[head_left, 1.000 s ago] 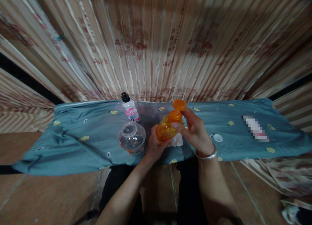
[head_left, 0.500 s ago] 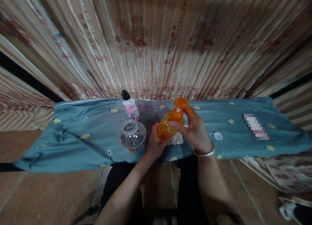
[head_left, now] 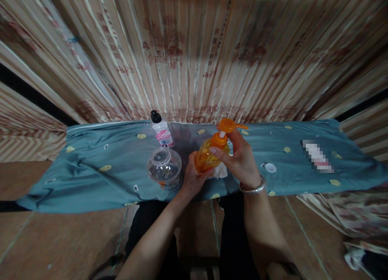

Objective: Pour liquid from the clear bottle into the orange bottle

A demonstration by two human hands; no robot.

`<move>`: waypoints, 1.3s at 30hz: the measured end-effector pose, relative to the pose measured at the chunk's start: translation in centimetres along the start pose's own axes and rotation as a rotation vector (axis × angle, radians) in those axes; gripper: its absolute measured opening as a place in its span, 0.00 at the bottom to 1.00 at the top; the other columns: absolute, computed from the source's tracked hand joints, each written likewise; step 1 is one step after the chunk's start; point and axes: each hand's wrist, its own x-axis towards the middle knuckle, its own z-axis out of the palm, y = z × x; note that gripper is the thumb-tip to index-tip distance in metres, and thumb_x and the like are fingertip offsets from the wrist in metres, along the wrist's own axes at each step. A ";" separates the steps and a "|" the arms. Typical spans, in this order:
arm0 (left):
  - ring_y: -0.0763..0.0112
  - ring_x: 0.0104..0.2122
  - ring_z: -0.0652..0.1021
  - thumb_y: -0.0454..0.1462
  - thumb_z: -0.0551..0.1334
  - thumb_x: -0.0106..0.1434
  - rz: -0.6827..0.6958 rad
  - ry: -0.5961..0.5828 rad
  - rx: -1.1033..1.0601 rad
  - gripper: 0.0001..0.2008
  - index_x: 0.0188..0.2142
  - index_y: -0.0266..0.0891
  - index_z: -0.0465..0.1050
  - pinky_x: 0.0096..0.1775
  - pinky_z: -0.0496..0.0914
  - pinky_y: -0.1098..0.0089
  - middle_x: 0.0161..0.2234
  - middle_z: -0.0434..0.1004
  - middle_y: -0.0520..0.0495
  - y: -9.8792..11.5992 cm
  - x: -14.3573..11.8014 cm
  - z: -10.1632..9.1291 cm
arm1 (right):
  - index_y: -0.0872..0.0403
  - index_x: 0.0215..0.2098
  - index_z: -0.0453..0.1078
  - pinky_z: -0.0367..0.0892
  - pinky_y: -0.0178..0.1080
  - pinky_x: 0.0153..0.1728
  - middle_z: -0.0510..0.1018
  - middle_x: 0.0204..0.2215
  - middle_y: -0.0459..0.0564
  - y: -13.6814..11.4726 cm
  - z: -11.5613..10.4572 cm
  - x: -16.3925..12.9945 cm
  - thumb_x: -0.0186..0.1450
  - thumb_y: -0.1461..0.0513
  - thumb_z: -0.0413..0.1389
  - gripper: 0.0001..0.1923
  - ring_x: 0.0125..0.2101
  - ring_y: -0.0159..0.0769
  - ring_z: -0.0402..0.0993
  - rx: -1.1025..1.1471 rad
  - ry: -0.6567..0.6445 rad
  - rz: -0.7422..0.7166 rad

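Two bare forearms reach up from the bottom of the view over brown floor tiles toward a low surface draped in a rumpled teal cloth (head_left: 91,179) dotted with small yellow ovals. The left hand (head_left: 193,178) wraps around the base of a translucent orange pump bottle (head_left: 207,156), tilted slightly, its rounded plastic body glowing amber. The right hand (head_left: 241,158), a smooth silver bangle (head_left: 252,187) on its wrist, pinches the bottle's orange collar between thumb and fingers; above the collar a white stem lifts the flat orange pump head (head_left: 228,125), whose spout points right. The bottle is held at the middle of the cloth, near its front edge. Just behind the bottle's base lies a crumpled white wad (head_left: 220,171), soft in look, touching the cloth. Just left of the bottle stands a clear, domed plastic jar (head_left: 164,168), glossy and round. Behind the jar, toward the cloth's back edge, a small clear bottle (head_left: 161,129) with a black cap and pink label leans slightly left. Right of the orange bottle a small white disc (head_left: 269,167) lies flat on the cloth. Behind everything hangs a pleated beige curtain (head_left: 194,53), satin-striped, printed with faded red motifs.
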 end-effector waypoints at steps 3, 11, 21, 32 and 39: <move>0.52 0.47 0.83 0.43 0.76 0.57 0.003 0.001 0.001 0.32 0.55 0.43 0.63 0.49 0.78 0.52 0.48 0.80 0.43 -0.1 0.1 0.0 | 0.49 0.54 0.75 0.72 0.56 0.62 0.83 0.51 0.55 0.2 0.3 0.0 0.61 0.40 0.70 0.32 0.57 0.55 0.79 -0.013 0.073 0.031; 0.52 0.48 0.82 0.45 0.75 0.57 0.005 0.006 0.001 0.33 0.56 0.43 0.62 0.51 0.77 0.51 0.50 0.79 0.42 0.0 0.0 0.1 | 0.48 0.55 0.75 0.72 0.52 0.62 0.83 0.55 0.54 -0.1 -0.2 0.1 0.69 0.44 0.64 0.24 0.57 0.49 0.79 0.145 -0.086 -0.041; 0.51 0.50 0.82 0.43 0.77 0.56 -0.025 0.016 -0.004 0.35 0.57 0.45 0.62 0.52 0.76 0.50 0.52 0.80 0.41 0.0 0.0 0.2 | 0.47 0.52 0.76 0.72 0.53 0.62 0.84 0.53 0.54 0.1 0.0 0.1 0.69 0.42 0.63 0.23 0.56 0.49 0.80 0.163 -0.043 0.000; 0.51 0.48 0.83 0.44 0.77 0.55 -0.027 0.010 0.008 0.34 0.55 0.43 0.63 0.50 0.77 0.51 0.49 0.80 0.42 0.3 0.1 0.0 | 0.48 0.52 0.75 0.73 0.56 0.61 0.84 0.51 0.54 0.0 0.5 0.1 0.60 0.39 0.71 0.31 0.54 0.53 0.80 0.000 0.089 0.018; 0.52 0.49 0.83 0.43 0.77 0.55 -0.025 0.016 0.009 0.35 0.56 0.43 0.63 0.52 0.77 0.52 0.51 0.80 0.42 0.2 0.0 0.1 | 0.47 0.56 0.75 0.73 0.52 0.62 0.84 0.55 0.55 0.1 -0.4 0.1 0.68 0.39 0.62 0.29 0.58 0.50 0.79 0.177 -0.146 -0.014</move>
